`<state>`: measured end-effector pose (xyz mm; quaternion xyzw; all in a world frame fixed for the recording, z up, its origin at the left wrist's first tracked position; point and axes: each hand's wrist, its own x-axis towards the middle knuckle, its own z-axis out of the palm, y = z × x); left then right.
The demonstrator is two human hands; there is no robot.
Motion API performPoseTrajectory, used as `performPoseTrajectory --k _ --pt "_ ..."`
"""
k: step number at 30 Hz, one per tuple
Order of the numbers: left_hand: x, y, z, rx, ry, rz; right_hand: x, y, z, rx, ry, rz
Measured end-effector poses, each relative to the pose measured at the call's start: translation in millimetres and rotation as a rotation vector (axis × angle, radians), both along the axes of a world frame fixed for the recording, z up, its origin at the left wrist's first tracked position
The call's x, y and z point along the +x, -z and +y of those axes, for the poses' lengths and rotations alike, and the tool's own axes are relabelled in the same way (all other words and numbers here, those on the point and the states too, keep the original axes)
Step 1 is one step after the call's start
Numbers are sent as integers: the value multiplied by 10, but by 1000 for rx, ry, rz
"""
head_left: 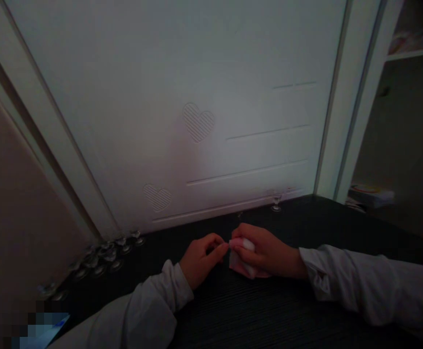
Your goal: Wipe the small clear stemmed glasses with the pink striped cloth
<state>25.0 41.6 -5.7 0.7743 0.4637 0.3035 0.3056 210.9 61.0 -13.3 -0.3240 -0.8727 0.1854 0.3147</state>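
Observation:
My right hand (pixel 269 249) is closed round a crumpled pink and white cloth (pixel 248 269), part of which hangs down toward the dark table (pixel 233 315). Just left of it, my left hand (pixel 202 259) has its thumb and forefinger pinched together, their tips right by the cloth's edge. Whatever the left fingers hold, if anything, is too small and dark to make out. Beyond the right hand, one small stemmed glass (pixel 276 202) stands near the back edge of the table.
Several small clear glasses (pixel 104 257) stand close together at the table's left edge. A white door panel (pixel 251 97) with carved hearts rises behind the table. At the lower left is a bright screen-like object (pixel 51 325), partly pixelated. Shelves at right hold books (pixel 373 196).

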Motion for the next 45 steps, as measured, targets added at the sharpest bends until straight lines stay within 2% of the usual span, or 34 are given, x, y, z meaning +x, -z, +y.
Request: performPoseTrajectory --k 13,24,32,39,42,45 --pt "15 9 -10 64 42 77 -12 7 27 -14 6 23" --pt "15 10 -36 216 -18 132 -23 -11 47 -80 20 166" --pt "17 33 -43 288 -90 131 -29 6 105 -304 90 384" --pt "3 85 -8 230 -128 28 -14 24 163 -451 93 481" --pt "-5 120 41 169 -128 -117 -13 33 174 -425 103 443" --pt "-7 121 90 36 -126 -272 -10 38 185 -374 107 404"
